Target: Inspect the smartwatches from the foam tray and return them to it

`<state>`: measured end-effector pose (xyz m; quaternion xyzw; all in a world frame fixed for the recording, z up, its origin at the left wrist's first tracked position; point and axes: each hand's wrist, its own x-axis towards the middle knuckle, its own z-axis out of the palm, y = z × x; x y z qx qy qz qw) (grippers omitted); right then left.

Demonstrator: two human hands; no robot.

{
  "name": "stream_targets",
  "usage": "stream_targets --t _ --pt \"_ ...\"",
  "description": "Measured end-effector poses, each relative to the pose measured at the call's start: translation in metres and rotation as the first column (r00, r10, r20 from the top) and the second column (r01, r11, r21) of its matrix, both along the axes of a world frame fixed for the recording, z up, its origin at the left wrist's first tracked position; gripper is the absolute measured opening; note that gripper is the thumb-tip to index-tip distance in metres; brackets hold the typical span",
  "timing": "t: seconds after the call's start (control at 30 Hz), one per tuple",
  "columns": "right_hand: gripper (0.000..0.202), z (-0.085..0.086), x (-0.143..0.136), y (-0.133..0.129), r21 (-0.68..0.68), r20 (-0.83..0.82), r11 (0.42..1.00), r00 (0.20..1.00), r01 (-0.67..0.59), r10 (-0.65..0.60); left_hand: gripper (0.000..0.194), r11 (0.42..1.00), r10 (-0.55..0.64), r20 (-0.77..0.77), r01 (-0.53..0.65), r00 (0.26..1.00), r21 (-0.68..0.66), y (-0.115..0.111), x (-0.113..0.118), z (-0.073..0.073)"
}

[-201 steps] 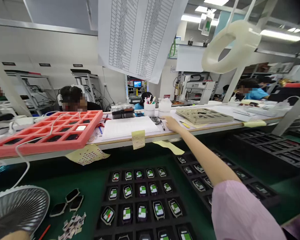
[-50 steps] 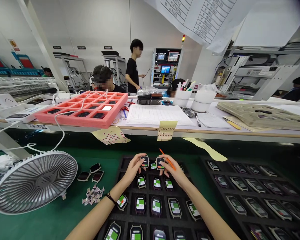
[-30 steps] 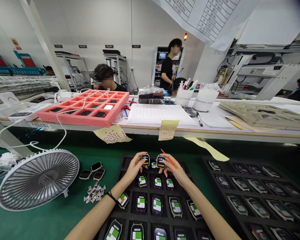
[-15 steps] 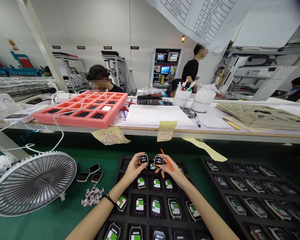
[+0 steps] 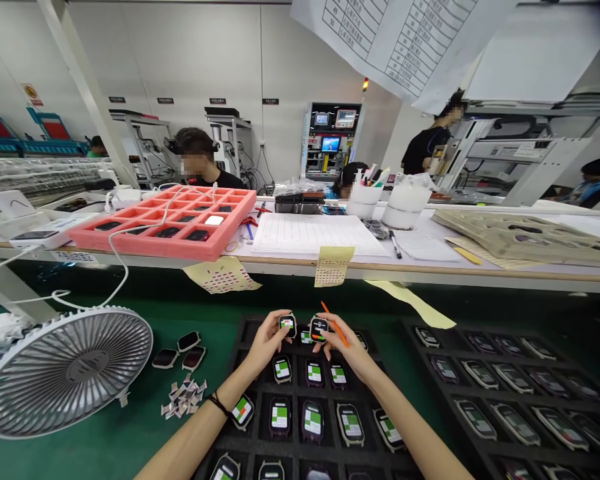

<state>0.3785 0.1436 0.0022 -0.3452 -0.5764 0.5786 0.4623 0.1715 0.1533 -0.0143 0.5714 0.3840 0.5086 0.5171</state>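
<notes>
My left hand point(image 5: 266, 341) grips a smartwatch body point(image 5: 287, 325) by its edges, its lit screen facing me with green, white and red blocks. Close by on the right, my right hand point(image 5: 349, 348) holds a second smartwatch body point(image 5: 319, 328), whose dark screen shows small white text and an orange-red bar. An orange pen-like stick point(image 5: 336, 325) is also tucked among the right fingers. Both hands are above a black compartment tray point(image 5: 325, 392), where several watch bodies lie with green and white screens point(image 5: 350, 424). My fingers partly cover the nearest slots.
A second black tray point(image 5: 453, 383) of watches with mostly dark screens lies to the right. On the left are a fan point(image 5: 87, 367), loose watches point(image 5: 165, 358) and a pile of small strips point(image 5: 184, 397). A shelf ahead bears a pink foam tray point(image 5: 205, 248) and papers point(image 5: 320, 233).
The left watch's screen has switched from dark with text to coloured blocks. Both hands keep their holds nearly in place. A standing person in the background has moved right.
</notes>
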Motion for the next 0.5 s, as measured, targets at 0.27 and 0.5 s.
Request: stream_targets --t 0.27,0.5 --pt "0.031 -0.0003 0.0013 -0.0005 0.008 0.028 0.998 0.998 0.062 -0.062 0.041 1.000 0.023 -0.018 -0.023 1.000 -0.008 -0.0001 -0.0008 0.0019" --pt "0.029 -0.0017 0.0003 0.0012 -0.025 -0.003 0.996 0.996 0.088 -0.088 0.039 0.999 0.043 -0.060 -0.045 0.997 -0.025 -0.0002 -0.0019 0.0031"
